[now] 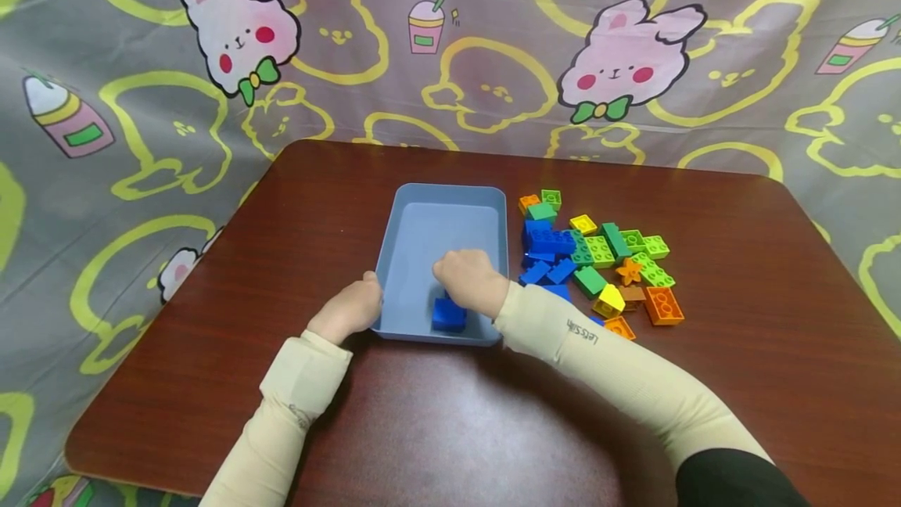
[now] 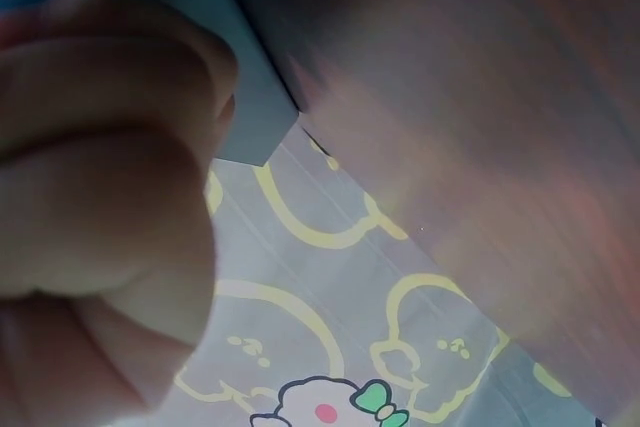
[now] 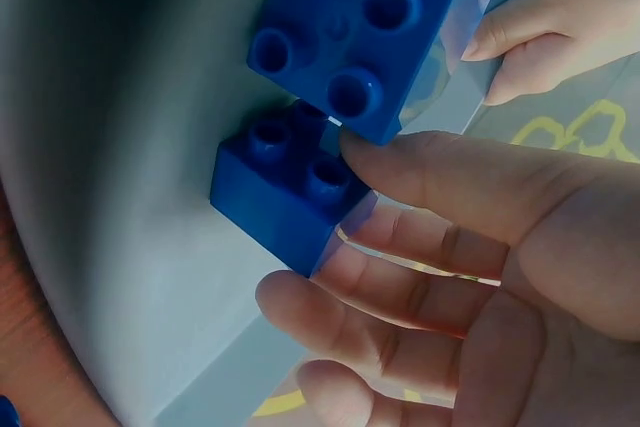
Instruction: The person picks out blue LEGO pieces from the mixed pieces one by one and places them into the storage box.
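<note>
A blue-grey tray lies on the table, and my left hand grips its left rim near the front corner. The left wrist view shows that hand with curled fingers against the tray's side. Over the tray's front part is my right hand. In the right wrist view, its thumb and fingers pinch the edge of a blue toy brick low in the tray. A second blue brick, studs showing, sits right beside it; the head view shows a blue brick near the front wall.
Right of the tray lies a loose pile of toy bricks, with blue bricks nearest it, green bricks, a yellow brick and an orange brick. A patterned cloth hangs behind the brown table.
</note>
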Demonstrator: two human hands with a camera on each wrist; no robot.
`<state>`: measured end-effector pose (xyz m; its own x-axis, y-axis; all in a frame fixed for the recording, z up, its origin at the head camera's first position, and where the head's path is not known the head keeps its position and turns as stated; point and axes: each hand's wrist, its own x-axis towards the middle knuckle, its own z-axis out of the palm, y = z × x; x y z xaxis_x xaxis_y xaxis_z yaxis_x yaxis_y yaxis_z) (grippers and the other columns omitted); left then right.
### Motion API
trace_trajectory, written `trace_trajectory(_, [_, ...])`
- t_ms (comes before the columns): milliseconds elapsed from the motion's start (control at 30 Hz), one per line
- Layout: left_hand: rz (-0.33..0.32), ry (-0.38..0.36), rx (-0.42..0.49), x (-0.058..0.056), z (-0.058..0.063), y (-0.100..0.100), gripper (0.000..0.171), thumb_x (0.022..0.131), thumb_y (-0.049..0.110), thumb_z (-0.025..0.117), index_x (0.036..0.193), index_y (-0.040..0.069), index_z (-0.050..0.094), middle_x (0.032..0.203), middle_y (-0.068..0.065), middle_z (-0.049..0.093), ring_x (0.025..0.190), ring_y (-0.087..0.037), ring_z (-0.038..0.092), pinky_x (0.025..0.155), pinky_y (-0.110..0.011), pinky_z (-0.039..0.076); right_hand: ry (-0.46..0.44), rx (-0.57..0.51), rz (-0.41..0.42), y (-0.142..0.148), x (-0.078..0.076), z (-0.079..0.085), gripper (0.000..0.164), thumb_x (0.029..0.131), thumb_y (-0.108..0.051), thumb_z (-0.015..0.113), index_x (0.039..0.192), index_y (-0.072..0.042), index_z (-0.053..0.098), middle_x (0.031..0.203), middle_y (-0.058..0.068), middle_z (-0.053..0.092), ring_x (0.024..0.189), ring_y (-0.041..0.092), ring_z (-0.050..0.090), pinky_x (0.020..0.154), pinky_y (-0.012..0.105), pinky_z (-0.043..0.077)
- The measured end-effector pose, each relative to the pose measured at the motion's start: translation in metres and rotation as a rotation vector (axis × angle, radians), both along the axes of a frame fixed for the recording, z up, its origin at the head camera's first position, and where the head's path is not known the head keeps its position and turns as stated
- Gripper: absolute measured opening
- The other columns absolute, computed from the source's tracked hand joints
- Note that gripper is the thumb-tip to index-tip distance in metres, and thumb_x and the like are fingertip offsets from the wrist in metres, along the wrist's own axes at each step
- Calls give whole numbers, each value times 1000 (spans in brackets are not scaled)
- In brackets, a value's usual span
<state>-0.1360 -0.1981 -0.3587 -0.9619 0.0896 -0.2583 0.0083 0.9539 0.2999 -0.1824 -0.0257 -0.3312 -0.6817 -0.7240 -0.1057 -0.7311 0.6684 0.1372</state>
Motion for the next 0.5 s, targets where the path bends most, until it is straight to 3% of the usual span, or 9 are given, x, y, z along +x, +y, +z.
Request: trace_trajectory(500, [-23,7,-9,-1,-1,0,24,93,6,36,101,-17,37,70,-20,55,67,-26,56,65,-40,46,12,20,-19,2,1,2,8,85,-15,60,87,-10,66,74,4,62,58,15,54,50,29,48])
